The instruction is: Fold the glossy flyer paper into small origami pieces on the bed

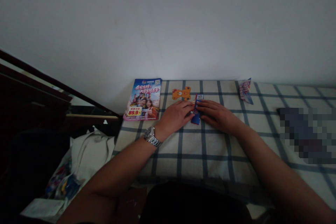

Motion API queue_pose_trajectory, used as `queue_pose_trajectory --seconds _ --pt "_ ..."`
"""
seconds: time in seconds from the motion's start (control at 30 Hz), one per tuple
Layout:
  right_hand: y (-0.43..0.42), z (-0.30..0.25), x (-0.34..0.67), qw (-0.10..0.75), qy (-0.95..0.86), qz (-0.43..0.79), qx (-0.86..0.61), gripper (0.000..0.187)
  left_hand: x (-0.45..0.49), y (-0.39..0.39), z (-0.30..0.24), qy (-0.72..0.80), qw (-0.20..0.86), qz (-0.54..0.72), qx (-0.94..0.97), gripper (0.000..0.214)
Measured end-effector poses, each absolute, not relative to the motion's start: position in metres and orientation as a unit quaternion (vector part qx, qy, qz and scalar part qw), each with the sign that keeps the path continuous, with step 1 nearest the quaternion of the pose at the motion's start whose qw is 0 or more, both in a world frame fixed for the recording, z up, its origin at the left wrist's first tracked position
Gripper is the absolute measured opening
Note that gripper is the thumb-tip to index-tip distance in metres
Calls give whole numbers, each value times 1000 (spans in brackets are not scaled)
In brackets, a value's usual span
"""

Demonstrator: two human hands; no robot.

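A narrow folded flyer (195, 119), blue with a QR code at its top end, lies on the checked cloth between my hands. My left hand (176, 115), with a metal watch on its wrist, pinches the left edge of the flyer with thumb and fingers. From the other side my right hand (219, 116) grips the right edge, its fingers close together on the paper. Parts of the flyer are hidden under the fingertips. Just beyond my left hand is an orange bear picture (181, 93) on the cloth.
A stack of printed flyers (144, 99) lies left of my hands. A folded paper piece (245, 91) stands at the back right, near the wall (210, 24). A blurred-out dark object (301, 134) is at the right. Bags (91, 150) sit beside the checked surface (168, 161) at left.
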State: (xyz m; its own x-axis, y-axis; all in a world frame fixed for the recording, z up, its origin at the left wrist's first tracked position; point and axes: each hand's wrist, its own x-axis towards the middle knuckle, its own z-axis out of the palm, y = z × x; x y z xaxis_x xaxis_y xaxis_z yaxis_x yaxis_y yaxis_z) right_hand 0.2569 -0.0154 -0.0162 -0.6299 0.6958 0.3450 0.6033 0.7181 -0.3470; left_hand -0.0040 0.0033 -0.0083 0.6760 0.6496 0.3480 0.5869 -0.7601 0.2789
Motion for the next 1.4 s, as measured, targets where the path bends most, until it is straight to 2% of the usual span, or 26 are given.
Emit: queue_pose_trajectory --seconds 1.4 --pt "-17 -20 253 224 -893 90 -379 46 -4 5 -9 335 86 215 913 27"
